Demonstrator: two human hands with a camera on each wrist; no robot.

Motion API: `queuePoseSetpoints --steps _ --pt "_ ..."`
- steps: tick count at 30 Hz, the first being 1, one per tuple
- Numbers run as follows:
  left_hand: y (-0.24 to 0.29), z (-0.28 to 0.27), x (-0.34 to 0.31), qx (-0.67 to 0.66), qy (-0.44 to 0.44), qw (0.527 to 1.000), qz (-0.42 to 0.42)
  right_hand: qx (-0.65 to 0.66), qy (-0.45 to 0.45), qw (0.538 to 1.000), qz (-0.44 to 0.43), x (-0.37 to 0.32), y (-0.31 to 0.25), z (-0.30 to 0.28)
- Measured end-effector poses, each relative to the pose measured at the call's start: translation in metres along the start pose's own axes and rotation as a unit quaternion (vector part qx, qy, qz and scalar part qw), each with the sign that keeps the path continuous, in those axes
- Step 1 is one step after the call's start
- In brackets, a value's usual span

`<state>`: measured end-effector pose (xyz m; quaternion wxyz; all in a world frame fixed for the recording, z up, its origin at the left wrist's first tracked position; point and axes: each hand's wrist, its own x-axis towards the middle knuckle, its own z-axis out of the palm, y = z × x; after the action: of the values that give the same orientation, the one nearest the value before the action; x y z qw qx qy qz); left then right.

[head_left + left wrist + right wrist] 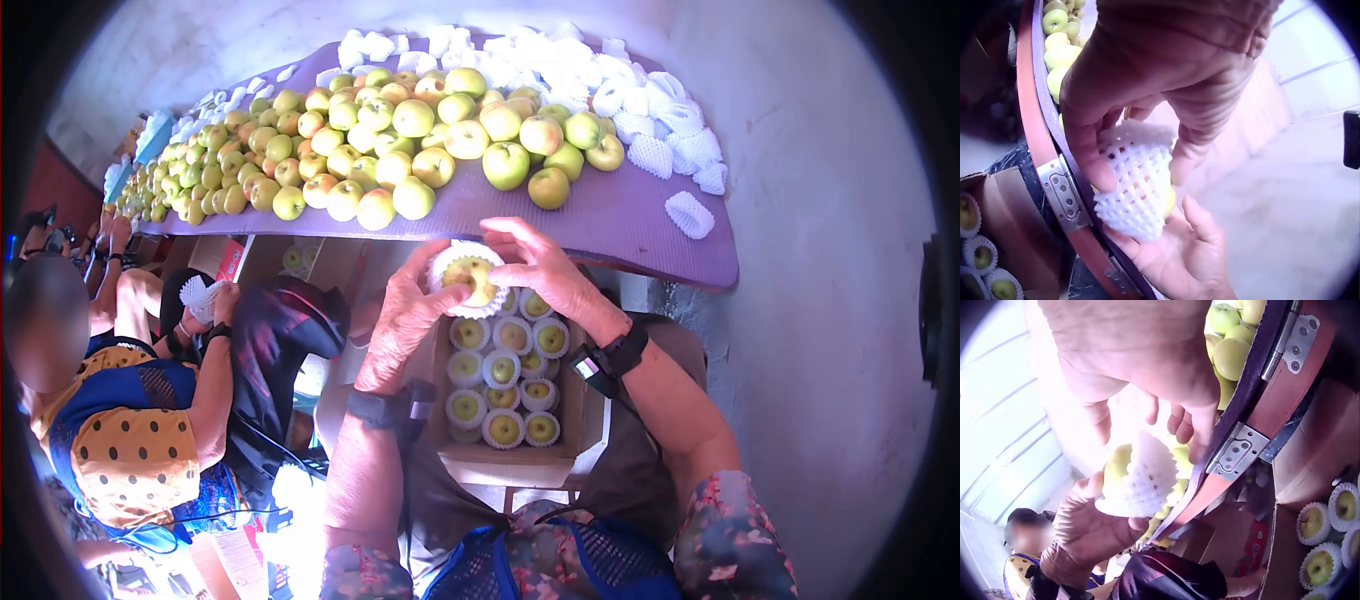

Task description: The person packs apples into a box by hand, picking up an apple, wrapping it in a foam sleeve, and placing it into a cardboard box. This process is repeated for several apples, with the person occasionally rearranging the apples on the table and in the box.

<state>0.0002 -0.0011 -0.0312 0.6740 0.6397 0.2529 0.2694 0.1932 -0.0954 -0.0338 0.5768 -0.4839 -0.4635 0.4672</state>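
My left hand (405, 308) grips a yellow-green apple (470, 278) between thumb and fingers. White foam netting (1135, 187) wraps most of that apple, leaving part of its skin bare in the right wrist view. At the apple's right side is my right hand (548, 272), its fingers spread and loosely bent with the thumb close to the netting. Both hands are at the table's near edge, above a cardboard box (510, 468). Several apples in foam nets (503, 370) sit in rows inside this box.
Loose apples (400, 120) cover much of the purple-matted table (640, 225). Empty foam nets (652, 155) lie heaped behind them and to the right. Metal hinges (1065, 192) show on the table's red side. At left, another person (140, 430) holds a foam net (200, 297).
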Motion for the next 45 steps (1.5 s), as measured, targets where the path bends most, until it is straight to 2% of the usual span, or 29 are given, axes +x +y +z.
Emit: queuePoseSetpoints --steps 2,5,8,17,20,21,23,26,34,37,41,45 --pt "0.002 0.001 0.000 -0.046 0.041 0.998 -0.015 -0.012 0.033 0.999 -0.009 0.001 0.005 -0.004" --pt "0.010 0.001 -0.002 -0.133 0.041 0.990 -0.022 -0.084 0.002 0.996 -0.033 0.001 0.007 -0.007" --pt "0.001 0.002 0.001 -0.151 0.050 0.987 -0.013 -0.039 -0.009 0.999 -0.013 0.000 0.009 0.000" --pt "-0.006 0.023 0.002 -0.161 0.044 0.986 -0.017 -0.091 0.052 0.993 -0.061 0.001 0.022 0.012" --pt "-0.012 0.023 0.006 -0.171 0.025 0.985 -0.025 -0.089 0.036 0.995 -0.037 -0.002 0.006 0.013" --pt "-0.010 0.022 0.005 -0.156 0.032 0.987 -0.030 -0.083 0.035 0.994 -0.062 0.001 0.014 0.011" --pt "-0.007 0.025 0.005 -0.151 0.039 0.987 -0.022 -0.046 0.026 0.999 0.008 0.002 0.011 0.006" --pt "-0.014 0.022 0.010 -0.058 0.043 0.997 0.007 -0.044 0.034 0.998 -0.001 0.004 0.018 0.004" --pt "-0.019 0.019 0.012 -0.007 0.059 0.998 0.017 -0.066 0.055 0.996 0.008 0.005 0.017 0.009" --pt "-0.009 0.021 0.006 0.053 0.055 0.997 0.018 -0.050 0.055 0.997 0.011 0.005 0.018 0.010" --pt "-0.010 0.021 0.003 0.062 0.040 0.997 0.025 -0.058 0.032 0.998 0.008 0.003 0.024 0.007" --pt "-0.011 0.018 0.004 0.108 0.015 0.994 0.025 0.014 0.042 0.997 0.055 -0.003 0.027 0.007"
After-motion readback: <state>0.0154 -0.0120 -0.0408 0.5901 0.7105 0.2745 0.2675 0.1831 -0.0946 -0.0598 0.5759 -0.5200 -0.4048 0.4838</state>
